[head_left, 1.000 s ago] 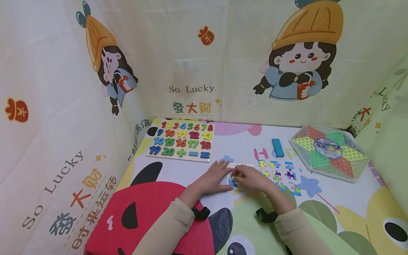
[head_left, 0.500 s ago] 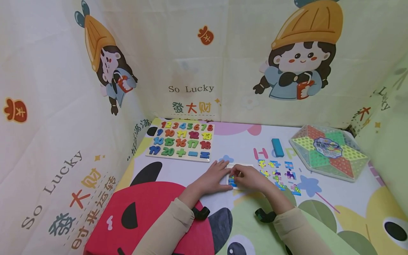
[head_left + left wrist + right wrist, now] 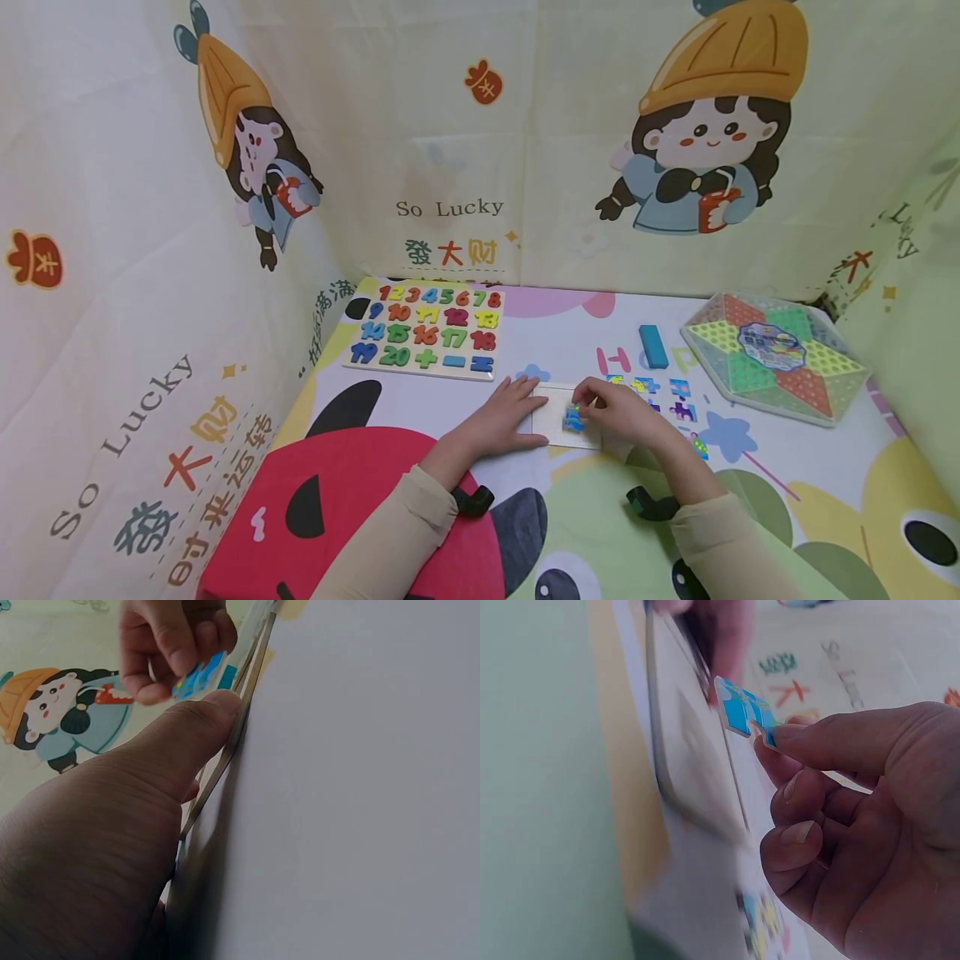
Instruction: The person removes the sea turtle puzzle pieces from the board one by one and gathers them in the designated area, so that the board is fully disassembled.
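Observation:
A small pale, framed puzzle board (image 3: 550, 421) lies on the table in front of the person. My left hand (image 3: 510, 419) rests at its left side with fingers extended, and in the left wrist view the thumb (image 3: 191, 724) lies along the board's edge. Above the board's right part, my right hand (image 3: 622, 415) pinches a blue jigsaw piece (image 3: 748, 711) between thumb and index finger. The piece is tilted and clear of the board in the right wrist view. The other right fingers (image 3: 799, 840) are curled in beneath.
Several loose jigsaw pieces (image 3: 681, 411) lie right of the board, some hidden by the right hand. Behind them are a teal block (image 3: 653, 347) and a clear hexagonal box (image 3: 776, 358) of patterned pieces. A wooden number board (image 3: 426, 329) lies at the back left.
The right hand has lifted the blue jigsaw piece from the left part of the board and moved it to the right. The left hand has stayed in place.

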A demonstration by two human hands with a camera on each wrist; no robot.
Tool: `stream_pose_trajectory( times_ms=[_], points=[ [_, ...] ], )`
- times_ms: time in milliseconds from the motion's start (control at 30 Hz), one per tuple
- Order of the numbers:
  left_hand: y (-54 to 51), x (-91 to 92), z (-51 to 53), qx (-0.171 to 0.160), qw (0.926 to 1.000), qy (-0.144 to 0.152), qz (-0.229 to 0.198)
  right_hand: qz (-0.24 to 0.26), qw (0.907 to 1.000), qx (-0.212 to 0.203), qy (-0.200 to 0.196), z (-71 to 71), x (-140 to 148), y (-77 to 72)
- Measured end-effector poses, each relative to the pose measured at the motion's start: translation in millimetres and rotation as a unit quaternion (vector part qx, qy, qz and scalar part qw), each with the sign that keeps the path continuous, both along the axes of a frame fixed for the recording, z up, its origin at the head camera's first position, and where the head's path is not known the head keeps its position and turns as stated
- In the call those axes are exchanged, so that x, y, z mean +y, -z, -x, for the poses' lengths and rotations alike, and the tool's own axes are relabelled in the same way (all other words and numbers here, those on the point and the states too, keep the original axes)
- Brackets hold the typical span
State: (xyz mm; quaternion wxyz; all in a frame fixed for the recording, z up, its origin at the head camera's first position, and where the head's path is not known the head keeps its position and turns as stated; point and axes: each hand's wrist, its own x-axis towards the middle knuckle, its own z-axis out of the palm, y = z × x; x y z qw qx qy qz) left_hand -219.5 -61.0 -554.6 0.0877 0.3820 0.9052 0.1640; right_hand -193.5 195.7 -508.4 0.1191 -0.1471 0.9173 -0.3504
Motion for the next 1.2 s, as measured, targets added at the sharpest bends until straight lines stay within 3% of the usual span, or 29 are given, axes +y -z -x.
stream_pose_trajectory(
  times_ms=[200,467,733,1200],
  points=[
    [0.1,-0.8,-0.2,0.001,1.0,0.003,0.004,-0.004,1.0,0.001,0.004,-5.9,32.4,-3.7],
    [1.4,-4.6,0.3,0.001,1.0,0.002,0.007,-0.025,0.9993,-0.029,0.003,-11.6,56.2,-2.1],
    [4.4,-6.6,1.4,0.003,1.0,0.0,0.0,-0.026,0.9978,-0.062,-0.004,-12.3,58.8,3.5],
    [3.1,-5.5,0.5,0.004,1.0,0.001,-0.001,-0.058,0.9974,-0.042,0.009,-14.9,55.2,0.6]
  ],
)
